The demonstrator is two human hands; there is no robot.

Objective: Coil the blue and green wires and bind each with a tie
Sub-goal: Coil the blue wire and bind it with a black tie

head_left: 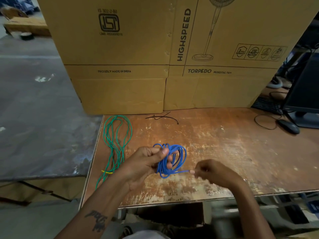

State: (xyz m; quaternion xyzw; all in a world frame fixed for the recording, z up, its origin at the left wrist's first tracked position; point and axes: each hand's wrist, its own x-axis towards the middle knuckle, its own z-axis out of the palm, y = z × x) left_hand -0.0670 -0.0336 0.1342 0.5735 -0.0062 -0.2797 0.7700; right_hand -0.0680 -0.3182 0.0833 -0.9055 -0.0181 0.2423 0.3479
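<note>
left hand (146, 163) gripping blue coil (174, 161), right hand (209, 170) pinching end

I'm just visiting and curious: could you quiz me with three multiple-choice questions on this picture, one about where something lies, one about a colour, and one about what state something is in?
1. Where do the black ties lie?
A. On the table close to the cardboard boxes
B. In the right hand
C. On the floor

2. What colour is the wire held in the hands?
A. Green
B. Blue
C. Red

3. What state is the green wire in?
A. Wound tightly round the left hand
B. Hanging from a box
C. Lying in long loose loops on the table

Answers:
1 A: the ties rest on the tabletop just in front of the boxes.
2 B: the left hand grips a coil of blue wire, and the right hand pinches its free end.
3 C: the green wire lies untouched near the table's left edge, with a small yellow band round it.
</note>
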